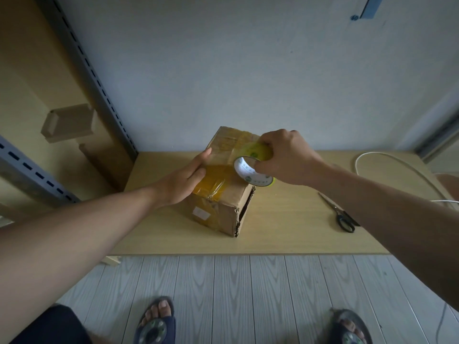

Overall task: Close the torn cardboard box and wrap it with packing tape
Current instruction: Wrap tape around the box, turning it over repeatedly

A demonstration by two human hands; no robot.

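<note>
left hand (185, 178) presses flat on the box (223, 194); right hand (285, 157) grips the tape roll (253, 167) atop it.

Both bare forearms reach forward and converge on the brown, taped-over cardboard box (223, 209). The left hand (183, 180) lies palm-down on the box's top at its left edge, fingers straight and pointing away from the person, thumb pressed flat on the top face. The right hand (285, 157) is over the box's right top edge, wrist bent inward, gripping a yellow-green roll of packing tape (248, 171). Its thumb seems hooked into the roll's white core, fingers curled over the outside.
</note>
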